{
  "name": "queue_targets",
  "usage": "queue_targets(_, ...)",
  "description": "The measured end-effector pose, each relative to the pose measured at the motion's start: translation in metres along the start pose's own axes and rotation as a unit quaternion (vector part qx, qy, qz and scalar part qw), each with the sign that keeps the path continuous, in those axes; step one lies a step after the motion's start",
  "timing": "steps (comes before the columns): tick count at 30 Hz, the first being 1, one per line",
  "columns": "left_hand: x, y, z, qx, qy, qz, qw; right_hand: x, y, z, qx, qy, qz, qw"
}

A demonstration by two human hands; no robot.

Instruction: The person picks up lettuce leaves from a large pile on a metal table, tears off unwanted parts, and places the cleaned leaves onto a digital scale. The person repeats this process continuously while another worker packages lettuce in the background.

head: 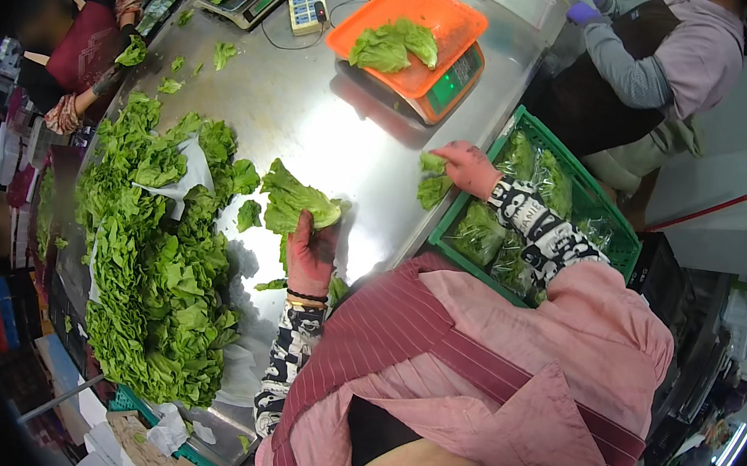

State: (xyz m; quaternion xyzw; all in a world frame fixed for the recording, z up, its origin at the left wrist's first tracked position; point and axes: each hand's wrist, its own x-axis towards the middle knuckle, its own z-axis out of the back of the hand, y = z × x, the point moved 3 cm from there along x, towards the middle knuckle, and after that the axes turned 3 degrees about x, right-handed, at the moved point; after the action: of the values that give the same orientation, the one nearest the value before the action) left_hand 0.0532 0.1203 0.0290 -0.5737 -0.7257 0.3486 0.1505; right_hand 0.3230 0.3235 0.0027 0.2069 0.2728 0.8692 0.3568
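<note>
My left hand (311,254), in a red-stained glove, grips a small head of green leaf lettuce (298,201) above the steel table. Its thumb lies over the pale stem end. My right hand (469,169), in a pink glove, is by the table's near edge with its fingers bent. Loose lettuce leaves (432,191) lie under and beside those fingers; whether they are gripped is hidden. A big pile of leaf lettuce (169,293) stands to the left of my left hand, with white paper (189,176) among the leaves.
An orange tray (451,16) with lettuce pieces (393,47) sits on a lit digital scale (454,84). Bagged lettuce fills a green crate (625,239) below my right arm. A second scale (253,9) and a power strip (307,9) are farther back. Co-workers stand at left and upper right.
</note>
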Motion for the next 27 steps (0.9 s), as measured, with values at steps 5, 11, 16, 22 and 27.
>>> queue_targets(5, 0.006, 0.005, 0.001, -0.147, -0.075, 0.062, 0.984, 0.058, 0.027, 0.079, 0.402, -0.129, -0.189, 0.886)
queue_targets(11, 0.014, -0.003, -0.002, -0.109, -0.089, 0.051, 0.989, 0.076, 0.068, 0.081, 0.383, -0.065, -0.133, 0.912)
queue_targets(16, 0.027, -0.017, -0.036, -0.026, -0.094, 0.05, 0.994, 0.029, 0.111, -0.002, 0.294, 0.195, -0.056, 0.934)
queue_targets(22, 0.042, -0.003, -0.076, 0.179, -0.075, 0.052, 0.98, 0.051, 0.166, 0.015, 0.253, 0.008, 0.099, 0.962)
queue_targets(27, 0.046, 0.007, -0.094, 0.16, -0.001, 0.003, 0.987, 0.08, 0.123, 0.038, 0.154, -0.174, 0.173, 0.957)
